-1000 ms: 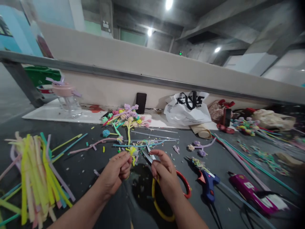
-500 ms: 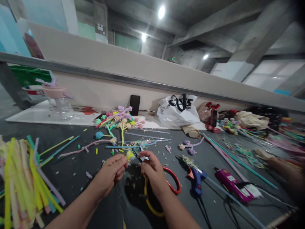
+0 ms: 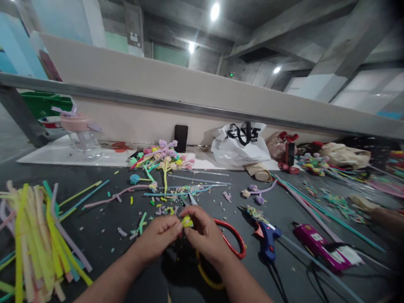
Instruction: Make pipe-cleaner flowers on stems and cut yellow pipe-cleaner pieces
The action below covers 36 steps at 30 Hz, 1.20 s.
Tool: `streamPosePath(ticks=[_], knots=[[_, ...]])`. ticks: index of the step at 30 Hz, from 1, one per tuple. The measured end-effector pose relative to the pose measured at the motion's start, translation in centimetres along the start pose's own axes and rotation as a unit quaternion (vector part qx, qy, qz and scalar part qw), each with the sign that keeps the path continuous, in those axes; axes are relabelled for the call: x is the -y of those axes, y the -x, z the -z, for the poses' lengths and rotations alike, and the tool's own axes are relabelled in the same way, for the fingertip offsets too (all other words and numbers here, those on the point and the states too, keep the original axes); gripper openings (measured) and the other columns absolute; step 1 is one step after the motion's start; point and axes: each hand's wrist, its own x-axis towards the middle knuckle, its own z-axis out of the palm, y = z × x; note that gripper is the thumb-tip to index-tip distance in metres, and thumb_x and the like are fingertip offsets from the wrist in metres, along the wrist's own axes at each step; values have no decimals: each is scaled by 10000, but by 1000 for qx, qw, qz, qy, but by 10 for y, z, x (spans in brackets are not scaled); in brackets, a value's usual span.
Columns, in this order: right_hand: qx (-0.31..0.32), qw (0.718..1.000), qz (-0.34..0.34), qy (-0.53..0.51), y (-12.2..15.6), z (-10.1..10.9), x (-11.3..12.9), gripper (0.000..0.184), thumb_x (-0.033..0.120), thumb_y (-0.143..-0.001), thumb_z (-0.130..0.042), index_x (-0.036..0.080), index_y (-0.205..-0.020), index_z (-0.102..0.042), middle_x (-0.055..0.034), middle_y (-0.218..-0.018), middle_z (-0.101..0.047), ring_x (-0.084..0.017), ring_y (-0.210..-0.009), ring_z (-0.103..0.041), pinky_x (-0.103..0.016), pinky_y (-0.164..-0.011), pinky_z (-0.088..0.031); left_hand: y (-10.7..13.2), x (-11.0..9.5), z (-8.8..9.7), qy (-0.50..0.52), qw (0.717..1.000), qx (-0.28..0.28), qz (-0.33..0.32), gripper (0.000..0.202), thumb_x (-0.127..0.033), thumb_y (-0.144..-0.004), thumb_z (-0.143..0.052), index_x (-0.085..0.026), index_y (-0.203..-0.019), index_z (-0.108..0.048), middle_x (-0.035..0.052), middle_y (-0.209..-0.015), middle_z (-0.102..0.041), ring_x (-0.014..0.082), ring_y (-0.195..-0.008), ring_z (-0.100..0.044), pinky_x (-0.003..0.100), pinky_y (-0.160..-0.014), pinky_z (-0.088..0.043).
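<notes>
Left hand (image 3: 158, 237) and right hand (image 3: 205, 235) meet low over the desk (image 3: 104, 219). Fingers of both are pinched on a yellow fuzzy piece (image 3: 187, 221) held between them. Step, as judged: fingertip shaping. Scissors (image 3: 235, 248) at its 4 o'clock. Further shaping calls for light, steady pinches.

We see only a sliver of the yellow piece (image 3: 187, 221). The fingers (image 3: 173, 228) of the left hand (image 3: 158, 240) and the right hand (image 3: 205, 237) cover the rest, so we cannot tell its shape. The scissors (image 3: 242, 245) lie partly under the right hand (their yellow loop is mostly hidden). The pile of pipe cleaners (image 3: 34, 235) runs off the left edge. At the right edge, a co-worker's hand (image 3: 386, 219) is dark and blurred.
</notes>
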Motion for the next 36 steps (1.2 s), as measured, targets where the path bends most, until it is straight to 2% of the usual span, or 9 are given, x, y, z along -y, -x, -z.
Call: streamPosePath(ticks=[4, 8, 13, 17, 21, 24, 26, 31, 36], knots=[[2, 997, 16, 71, 0, 2, -1, 164, 67, -653, -482, 191, -747, -536, 4, -765, -513, -123, -679, -489, -225, -605, -405, -1, 4, -1, -18, 999, 24, -18, 418, -529, -780, -436, -170, -570, -388, -47, -566, -304, 92, -537, -263, 207, -486, -216], [5, 996, 14, 87, 0, 2, 1, 136, 60, -646, -472, 187, -686, -500, 16, -705, -494, -115, -641, -485, -218, -577, -413, -2, 8, 0, -30, 998, 48, -19, 414, -518, -792, -423, -173, -570, -366, -50, -564, -294, 91, -540, -260, 211, -489, -202], [8, 999, -54, 2, 0, -2, -2, 82, 119, -687, -491, 196, -704, -471, 44, -622, -453, -77, -500, -449, -172, -422, -369, -1, 9, 1, 2, 998, 66, -6, 402, -516, -796, -416, -179, -588, -349, -62, -546, -276, 83, -515, -229, 217, -471, -169], [24, 994, -94, -51, 0, -2, -4, 80, 140, -683, -506, 196, -701, -453, 60, -580, -451, -62, -439, -421, -163, -375, -358, -2, 6, 1, -1, 997, 82, -5, 360, -473, -813, -387, -178, -606, -377, -63, -531, -291, 85, -496, -236, 222, -464, -179], [26, 992, -114, -52, -2, 0, -1, 86, 122, -654, -513, 185, -687, -464, 62, -582, -465, -55, -438, -427, -160, -385, -382, -1, 2, -1, -151, 986, 40, -55, 305, -319, -824, -358, -183, -551, -347, -47, -532, -329, 98, -521, -317, 227, -504, -242], [23, 989, -134, -58, -3, 1, -1, 81, 144, -646, -524, 181, -676, -459, 62, -596, -477, -45, -410, -419, -163, -377, -385, 2, -1, -3, -281, 952, 2, -125, 220, -230, -814, -355, -179, -611, -422, -25, -602, -430, 115, -588, -397, 234, -560, -286], [19, 989, -135, -61, -4, 2, -1, 80, 160, -645, -529, 180, -671, -456, 58, -611, -487, -44, -409, -425, -170, -384, -393, 4, -2, -4, -328, 933, -12, -146, 144, -211, -805, -373, -183, -701, -469, -11, -675, -492, 126, -635, -432, 240, -591, -310], [22, 988, -141, -51, -5, 2, -6, 79, 146, -639, -509, 188, -683, -458, 74, -557, -464, -55, -404, -430, -175, -382, -393, 4, -3, -6, -388, 911, -25, -139, 82, -216, -797, -410, -193, -770, -483, 12, -768, -547, 151, -712, -482, 259, -637, -348], [14, 986, -165, -27, -4, -1, -8, 110, 110, -603, -469, 193, -675, -461, 93, -498, -429, -54, -380, -417, -156, -352, -367, 4, 3, -6, -440, 889, -11, -125, 151, -221, -830, -357, -196, -805, -503, 33, -791, -576, 172, -735, -518, 282, -655, -376]])
